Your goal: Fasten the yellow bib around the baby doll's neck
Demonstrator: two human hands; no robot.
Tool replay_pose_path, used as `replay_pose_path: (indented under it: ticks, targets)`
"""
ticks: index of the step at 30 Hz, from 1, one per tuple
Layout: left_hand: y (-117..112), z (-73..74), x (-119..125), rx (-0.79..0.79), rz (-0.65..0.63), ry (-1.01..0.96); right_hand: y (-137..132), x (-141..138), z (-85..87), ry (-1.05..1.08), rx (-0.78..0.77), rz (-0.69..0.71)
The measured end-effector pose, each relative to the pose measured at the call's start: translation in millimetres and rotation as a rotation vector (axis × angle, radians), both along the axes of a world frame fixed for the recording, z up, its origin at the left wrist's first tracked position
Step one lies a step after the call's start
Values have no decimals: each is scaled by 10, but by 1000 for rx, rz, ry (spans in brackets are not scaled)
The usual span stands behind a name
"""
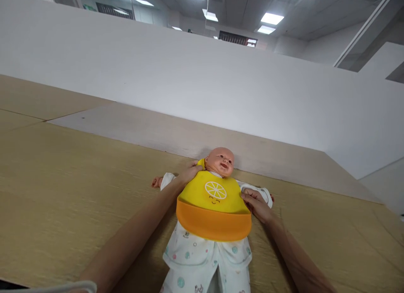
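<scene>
A baby doll (221,160) lies on its back on the wooden table, dressed in a white printed outfit (189,251). Across its chest is a yellow bib (195,192) with a lemon-slice print and an orange catch pocket (214,223). My left hand (190,173) is closed on the bib's neck strap beside the doll's head. At the bib's right edge, my right hand (255,202) pinches the side, close to the doll's sleeve. Both my hands' fingertips are partly hidden. The doll's arms stretch out to either side.
The wooden table (78,179) spreads out around the doll. Behind its head runs a pale grey strip (151,125), then a low white wall (195,78). Glass panels and ceiling lights show above the wall. A white cord or band (72,286) crosses the lower left corner.
</scene>
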State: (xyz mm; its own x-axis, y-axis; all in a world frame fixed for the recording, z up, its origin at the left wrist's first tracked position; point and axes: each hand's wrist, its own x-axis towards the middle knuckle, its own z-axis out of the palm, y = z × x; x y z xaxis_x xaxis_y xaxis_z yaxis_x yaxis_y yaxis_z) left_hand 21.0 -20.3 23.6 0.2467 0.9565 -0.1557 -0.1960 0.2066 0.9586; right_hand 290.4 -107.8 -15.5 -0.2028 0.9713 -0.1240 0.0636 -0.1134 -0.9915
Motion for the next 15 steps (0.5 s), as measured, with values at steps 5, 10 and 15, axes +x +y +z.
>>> replay_pose_path:
  ticks: [5, 10, 15]
  targets:
    - [-42, 24, -15, 37, 33, 71, -17, -81, 58, 24, 6, -106]
    - [-149, 82, -9, 144, 15, 138, -13, -91, 45, 120, 44, -234]
    - [-343, 249, 73, 221, -36, 99, 13, -92, 29, 185, 97, -329]
